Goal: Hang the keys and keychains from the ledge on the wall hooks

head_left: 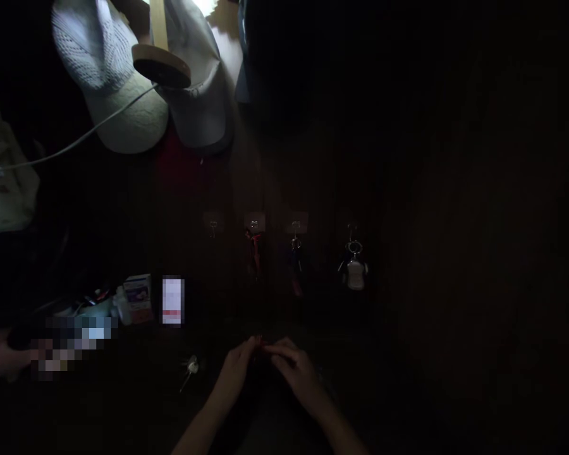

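In the dark lower middle, my left hand (pixel 239 361) and my right hand (pixel 296 370) come together at their fingertips. The fingers of both are closed around a small dark reddish thing (pixel 260 344), too dim to name. Left of my hands lies a bunch of keys (pixel 191 366). Beyond them a row of small wall hooks holds hanging things: a dark red strap-like item (pixel 255 253), a key ring with keys (pixel 295 246), and a ring with a pale rounded fob (pixel 355 273). The leftmost hook (pixel 213 226) has nothing on it.
Caps (pixel 126 114) hang at the upper left, beside a round wooden lamp base (pixel 161 65) with a white cable (pixel 83 136). A small box (pixel 138 297) and a white bottle (pixel 122 306) stand at left. Another person's hand (pixel 9 355) reaches in there. Much is dark.
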### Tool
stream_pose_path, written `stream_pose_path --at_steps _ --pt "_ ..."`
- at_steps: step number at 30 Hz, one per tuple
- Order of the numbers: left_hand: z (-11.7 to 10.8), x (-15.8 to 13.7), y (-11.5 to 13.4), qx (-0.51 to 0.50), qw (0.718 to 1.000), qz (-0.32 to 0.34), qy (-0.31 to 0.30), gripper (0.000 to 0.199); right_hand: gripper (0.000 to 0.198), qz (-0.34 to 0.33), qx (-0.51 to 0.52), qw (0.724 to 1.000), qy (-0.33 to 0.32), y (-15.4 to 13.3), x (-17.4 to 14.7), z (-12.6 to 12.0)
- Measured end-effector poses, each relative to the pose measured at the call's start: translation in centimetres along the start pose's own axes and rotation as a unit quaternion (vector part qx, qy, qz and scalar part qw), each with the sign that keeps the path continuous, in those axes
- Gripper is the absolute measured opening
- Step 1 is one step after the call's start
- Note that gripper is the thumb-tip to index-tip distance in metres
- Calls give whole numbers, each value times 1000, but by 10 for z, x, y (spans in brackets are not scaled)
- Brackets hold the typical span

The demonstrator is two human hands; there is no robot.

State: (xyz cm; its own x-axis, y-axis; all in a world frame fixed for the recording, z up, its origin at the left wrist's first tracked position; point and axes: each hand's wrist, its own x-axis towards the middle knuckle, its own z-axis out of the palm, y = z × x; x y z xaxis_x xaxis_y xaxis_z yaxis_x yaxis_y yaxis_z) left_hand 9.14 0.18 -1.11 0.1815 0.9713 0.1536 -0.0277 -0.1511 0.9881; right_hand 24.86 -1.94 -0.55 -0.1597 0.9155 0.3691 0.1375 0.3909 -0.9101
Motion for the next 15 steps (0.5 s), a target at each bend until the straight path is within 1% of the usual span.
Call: stream_pose_path --at_steps 2,4,7,9,11,13,15 --pt "-2 6 6 -38 999 -30 -1 40 21 -5 3 1000 -5 1 -1 2" --pt "-6 12 13 -73 996 -53 4 39 24 6 27 1000 -8 5 -1 4" --pt "-13 17 28 -126 989 -77 -2 35 35 65 120 991 -13 10 0 8" --pt "-17 18 39 -189 977 -93 -15 29 44 106 214 971 -26 11 0 10" --pt "-21 19 47 -248 963 -109 -13 20 48 129 281 950 -36 11 0 12" --pt "-21 18 50 -294 947 -127 -7 13 46 134 298 944 -36 12 0 13" --pt "-20 19 48 -335 931 -146 -3 9 44 129 288 949 -28 15 2 14"
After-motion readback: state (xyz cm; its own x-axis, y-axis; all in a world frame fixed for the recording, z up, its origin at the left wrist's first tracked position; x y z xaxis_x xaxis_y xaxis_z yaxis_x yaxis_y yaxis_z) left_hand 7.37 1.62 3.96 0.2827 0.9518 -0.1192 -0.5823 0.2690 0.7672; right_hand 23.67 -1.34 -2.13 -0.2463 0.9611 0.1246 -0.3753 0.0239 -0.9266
